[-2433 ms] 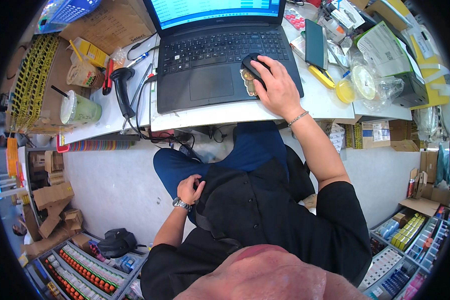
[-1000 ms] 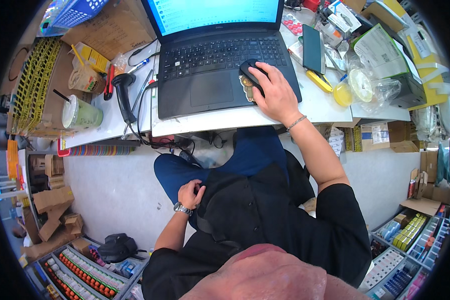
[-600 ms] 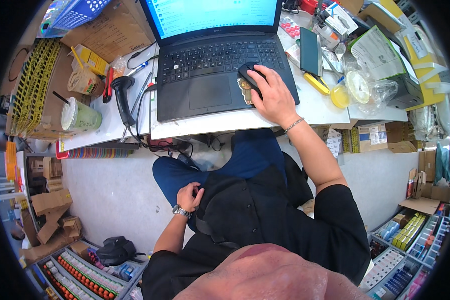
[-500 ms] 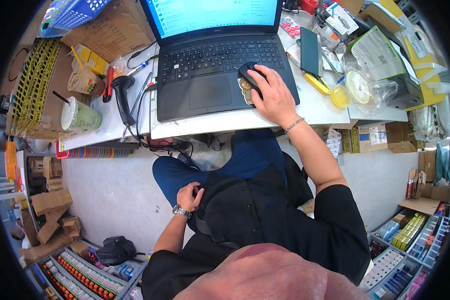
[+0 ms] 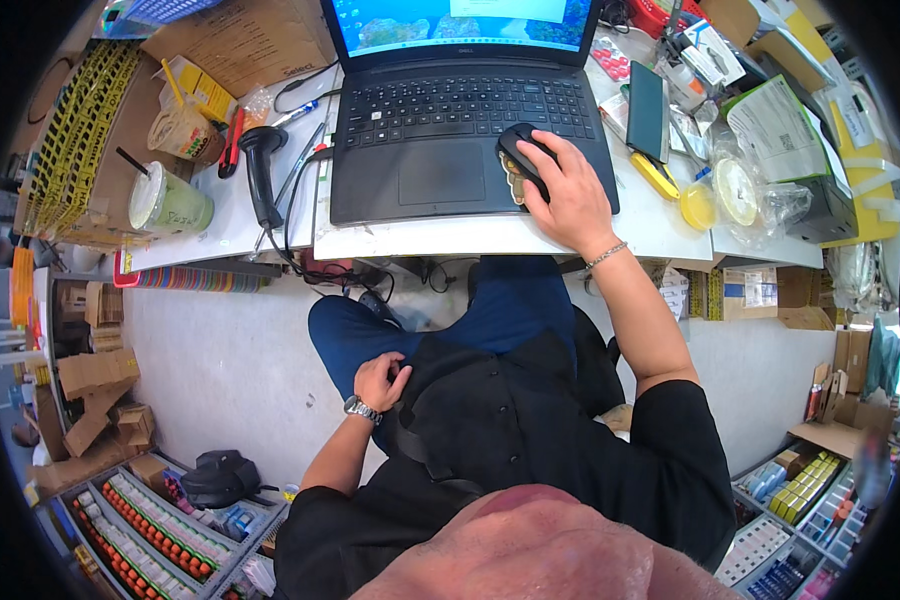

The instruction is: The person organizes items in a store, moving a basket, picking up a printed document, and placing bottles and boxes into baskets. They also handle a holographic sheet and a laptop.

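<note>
My right hand (image 5: 576, 197) lies over a black computer mouse (image 5: 522, 152), its fingers draped round it. The mouse sits on the right palm rest of a black laptop (image 5: 378, 182), beside a small cartoon sticker (image 5: 513, 183). The laptop's screen (image 5: 410, 24) shows an underwater picture with part of a pale window over it. My left hand (image 5: 377, 382), with a metal watch at the wrist, rests on my left thigh. It holds nothing, and its fingers lie loosely bent with the thumb apart.
Left of the laptop are a barcode scanner (image 5: 261, 178), red-handled pliers (image 5: 232, 142) and a lidded green drink cup (image 5: 170, 200). On the right lie a dark phone (image 5: 648, 112), a yellow cutter (image 5: 654, 175) and a clear round tub (image 5: 736, 192). Shelf bins (image 5: 160, 525) stand behind me.
The screen has gone from a white list window to an underwater picture with a small window. The whole view has shifted slightly. My right hand stays on the mouse, my left on the thigh.
</note>
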Tool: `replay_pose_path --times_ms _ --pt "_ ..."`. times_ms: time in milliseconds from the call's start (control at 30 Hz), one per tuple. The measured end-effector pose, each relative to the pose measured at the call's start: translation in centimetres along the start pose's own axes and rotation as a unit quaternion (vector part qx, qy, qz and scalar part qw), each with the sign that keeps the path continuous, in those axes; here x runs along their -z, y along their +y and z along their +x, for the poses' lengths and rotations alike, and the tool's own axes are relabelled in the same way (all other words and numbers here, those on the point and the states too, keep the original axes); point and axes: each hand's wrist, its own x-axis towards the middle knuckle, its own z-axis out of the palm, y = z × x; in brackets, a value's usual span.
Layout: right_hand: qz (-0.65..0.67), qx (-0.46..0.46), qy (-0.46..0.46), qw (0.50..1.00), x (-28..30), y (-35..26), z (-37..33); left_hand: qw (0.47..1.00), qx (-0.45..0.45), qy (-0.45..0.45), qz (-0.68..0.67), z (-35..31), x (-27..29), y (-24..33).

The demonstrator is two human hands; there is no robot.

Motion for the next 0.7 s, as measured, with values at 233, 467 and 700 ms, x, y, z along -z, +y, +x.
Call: replay_pose_path --times_ms 233,467,700 --pt "0.015 0.011 -0.026 1.000 -0.2 -1.3 1.7 0.999 0.009 -0.015 -0.030 0.2 0.7 -0.7" --pt "0.021 0.007 -0.053 0.998 -0.2 -1.4 0.5 0.995 0.015 -0.037 -0.094 -0.7 1.9 -2.3" --pt "-0.018 0.022 -0.067 0.997 1.9 0.5 1.6 0.985 0.091 -0.046 -0.138 0.0 7.6 -1.2"
